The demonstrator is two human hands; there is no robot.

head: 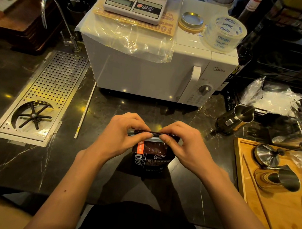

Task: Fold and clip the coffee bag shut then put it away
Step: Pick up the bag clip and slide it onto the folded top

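Clearly the folding step is in hand: the left hand and right hand both pinch the top edge of the coffee bag, upright near the counter's front edge. No clip shows; finding one comes next.

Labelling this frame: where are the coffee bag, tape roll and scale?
coffee bag (151,157): head view, printed front panel.
tape roll (223,34): head view, printed outer side.
scale (134,6): head view, display panel.
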